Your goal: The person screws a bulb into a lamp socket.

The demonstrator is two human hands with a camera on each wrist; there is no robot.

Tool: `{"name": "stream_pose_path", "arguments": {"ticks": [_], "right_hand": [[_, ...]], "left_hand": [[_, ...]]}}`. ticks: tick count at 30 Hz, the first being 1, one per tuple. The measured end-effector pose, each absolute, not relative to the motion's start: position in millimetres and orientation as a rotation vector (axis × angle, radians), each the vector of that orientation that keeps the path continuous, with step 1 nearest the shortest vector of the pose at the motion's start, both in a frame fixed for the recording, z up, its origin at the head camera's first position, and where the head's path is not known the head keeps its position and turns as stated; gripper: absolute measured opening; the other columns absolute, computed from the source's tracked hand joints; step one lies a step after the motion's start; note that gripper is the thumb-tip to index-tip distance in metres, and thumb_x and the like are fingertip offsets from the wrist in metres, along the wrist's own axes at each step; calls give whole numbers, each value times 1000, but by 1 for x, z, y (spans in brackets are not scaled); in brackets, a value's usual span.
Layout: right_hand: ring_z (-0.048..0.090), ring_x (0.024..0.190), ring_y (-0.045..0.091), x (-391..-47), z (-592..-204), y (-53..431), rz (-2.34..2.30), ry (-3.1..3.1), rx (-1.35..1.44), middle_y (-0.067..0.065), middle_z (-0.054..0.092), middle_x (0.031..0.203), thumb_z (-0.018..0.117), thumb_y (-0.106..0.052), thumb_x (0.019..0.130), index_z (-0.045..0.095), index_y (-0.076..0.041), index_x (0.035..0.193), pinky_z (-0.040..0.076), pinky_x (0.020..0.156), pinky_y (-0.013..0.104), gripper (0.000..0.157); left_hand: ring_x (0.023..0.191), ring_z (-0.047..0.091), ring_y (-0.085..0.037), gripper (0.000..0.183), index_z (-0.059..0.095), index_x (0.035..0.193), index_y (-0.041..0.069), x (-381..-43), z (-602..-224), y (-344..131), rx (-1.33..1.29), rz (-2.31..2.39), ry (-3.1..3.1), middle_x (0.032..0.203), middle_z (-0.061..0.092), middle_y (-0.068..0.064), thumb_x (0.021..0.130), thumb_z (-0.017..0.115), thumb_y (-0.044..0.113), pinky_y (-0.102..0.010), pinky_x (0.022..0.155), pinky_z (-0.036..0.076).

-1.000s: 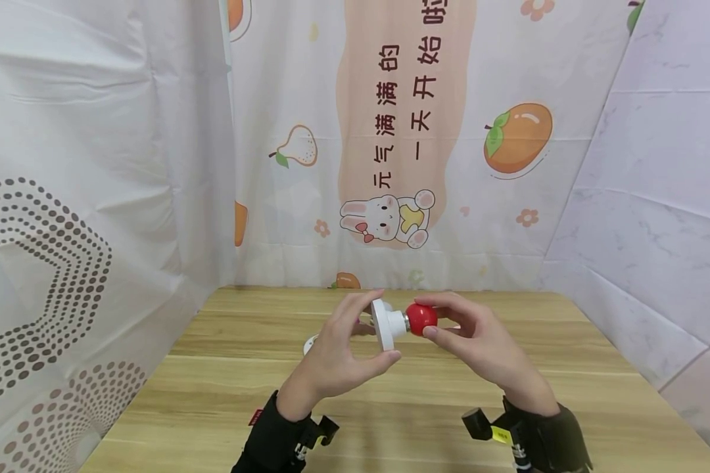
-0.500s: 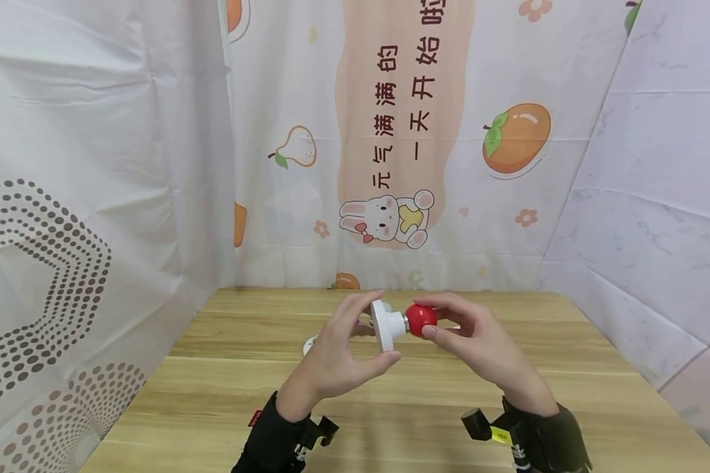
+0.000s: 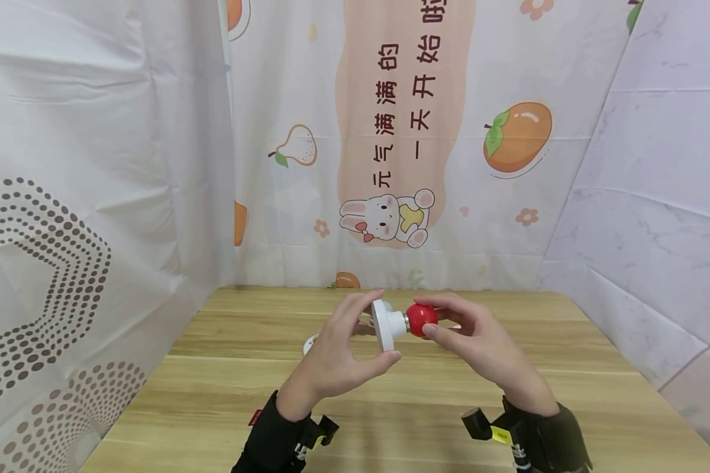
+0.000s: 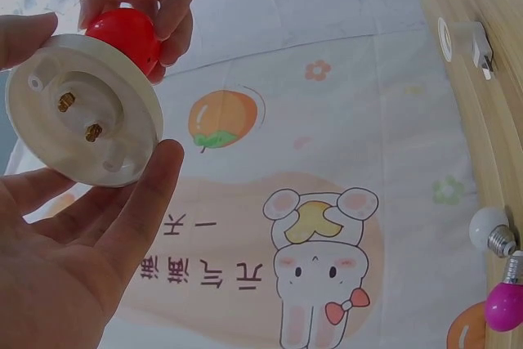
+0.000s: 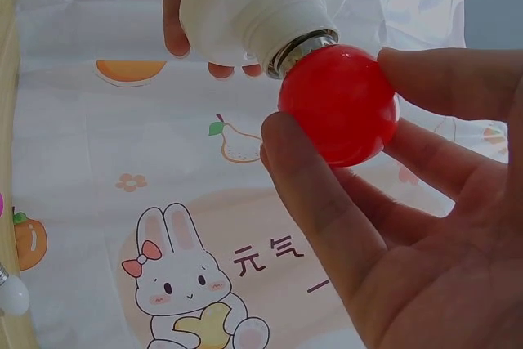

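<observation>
My left hand [image 3: 340,358] holds a white lamp holder [image 3: 382,326] by the rim of its round base, thumb below and fingers above and behind. Two brass screws show on the back of the lamp holder [image 4: 84,153] in the left wrist view. With thumb and fingertips, my right hand [image 3: 479,345] pinches a round red light bulb [image 3: 419,316]. In the right wrist view the metal screw base of the red bulb [image 5: 339,108] sits at the mouth of the lamp holder [image 5: 265,18], partly inside, with some thread showing. Both are held up over the table.
On the wooden table [image 3: 414,410], the left wrist view shows a white bulb [image 4: 488,226] beside a magenta bulb [image 4: 504,306]. Farther along lies a white round fitting [image 4: 460,41] with metal prongs. A printed curtain [image 3: 284,203] hangs behind the table, with sheets at both sides.
Both hands keep almost the same place. The red bulb and the right fingertips on it shift only very slightly.
</observation>
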State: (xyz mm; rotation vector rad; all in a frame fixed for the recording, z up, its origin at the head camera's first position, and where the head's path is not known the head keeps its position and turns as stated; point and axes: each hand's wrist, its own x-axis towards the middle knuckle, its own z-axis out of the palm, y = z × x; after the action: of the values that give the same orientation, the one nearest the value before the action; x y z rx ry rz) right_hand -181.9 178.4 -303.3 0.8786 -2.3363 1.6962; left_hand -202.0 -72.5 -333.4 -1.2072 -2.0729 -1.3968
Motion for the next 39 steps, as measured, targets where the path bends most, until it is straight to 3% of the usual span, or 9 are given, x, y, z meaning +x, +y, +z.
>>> {"name": "stream_pose_path", "arguments": {"ticks": [19, 26, 39], "right_hand": [[69, 98, 27, -182, -304, 179, 1656, -2388, 813, 13, 66, 119, 65, -13, 99, 64, -10, 134, 61, 79, 36, 35], [68, 96, 27, -182, -303, 177, 1620, -2393, 804, 13, 68, 116, 64, -14, 99, 64, -7, 133, 61, 76, 36, 34], [68, 94, 26, -184, -303, 176, 1620, -2398, 784, 13, 68, 114, 63, -16, 100, 64, -6, 133, 61, 77, 35, 34]], "left_hand": [[114, 58, -21, 76, 45, 149, 11, -201, -334, -72, -1211, -1413, -2068, 130, 54, -11, 83, 83, 17, -28, 84, 59], [114, 56, -17, 78, 44, 150, 16, -201, -333, -72, -1185, -1434, -2113, 134, 51, -2, 83, 83, 19, -31, 86, 59], [113, 57, -21, 77, 44, 150, 15, -202, -333, -71, -1204, -1406, -2090, 133, 52, -4, 84, 82, 19, -28, 85, 59]]}}
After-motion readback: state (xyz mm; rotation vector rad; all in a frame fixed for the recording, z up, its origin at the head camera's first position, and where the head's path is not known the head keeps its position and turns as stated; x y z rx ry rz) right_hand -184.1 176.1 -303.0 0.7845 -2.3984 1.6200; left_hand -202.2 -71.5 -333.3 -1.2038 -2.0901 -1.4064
